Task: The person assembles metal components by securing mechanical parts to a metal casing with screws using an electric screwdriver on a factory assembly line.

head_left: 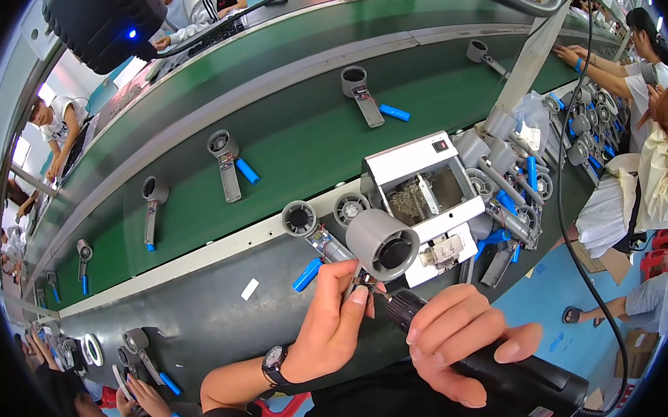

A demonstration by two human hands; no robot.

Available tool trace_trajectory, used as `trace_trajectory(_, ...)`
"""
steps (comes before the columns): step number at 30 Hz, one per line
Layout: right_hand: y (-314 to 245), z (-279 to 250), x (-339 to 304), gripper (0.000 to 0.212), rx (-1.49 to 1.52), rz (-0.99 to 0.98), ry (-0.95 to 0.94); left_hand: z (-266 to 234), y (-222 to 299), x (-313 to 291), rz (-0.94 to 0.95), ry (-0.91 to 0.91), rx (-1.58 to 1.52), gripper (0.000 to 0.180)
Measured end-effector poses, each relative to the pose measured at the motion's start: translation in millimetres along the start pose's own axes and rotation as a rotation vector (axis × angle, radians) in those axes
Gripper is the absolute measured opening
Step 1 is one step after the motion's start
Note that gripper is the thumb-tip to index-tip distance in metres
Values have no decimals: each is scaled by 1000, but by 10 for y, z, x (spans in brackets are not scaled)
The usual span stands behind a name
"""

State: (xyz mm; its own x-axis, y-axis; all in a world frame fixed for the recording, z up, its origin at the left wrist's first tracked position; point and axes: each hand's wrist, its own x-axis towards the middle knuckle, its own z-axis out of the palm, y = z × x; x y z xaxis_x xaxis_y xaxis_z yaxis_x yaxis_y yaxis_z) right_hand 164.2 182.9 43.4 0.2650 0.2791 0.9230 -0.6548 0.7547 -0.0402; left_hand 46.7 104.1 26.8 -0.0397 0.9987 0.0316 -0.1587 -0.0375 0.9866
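My left hand [325, 333], a watch on its wrist, is closed around the handle of a grey handheld fan [368, 235] with a round head. Small electronic parts show at the fan's neck, between my fingertips. My right hand [460, 334] grips a black electric screwdriver [517, 381]. Its bit points left and meets or nearly meets those parts; the exact contact is too small to tell. Just beyond the fan lie another opened fan [300, 218] with a circuit board, a blue battery cell [307, 274] and a round grey fan head [351, 207].
A white screw dispenser [381, 167] with loose screws stands beyond my hands. Fan parts with blue cells are piled [503, 156] to its right. Spaced fans lie along the green conveyor belt [299, 145]. A black cable [569, 240] hangs at right. Co-workers sit at both sides.
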Motion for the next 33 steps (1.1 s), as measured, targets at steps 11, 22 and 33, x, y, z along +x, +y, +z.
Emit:
trace_trajectory(11,60,-17,-63,49,-28,-40,-79,-30,34,8,-36,10,144,23)
trace_trajectory(22,-296,14,205,50,-67,21,179,-798,263,397,48,158,5,34)
trace_trajectory(33,-678,-799,153,48,-338,325,298,-3602,-261,481,-33,633,315,24)
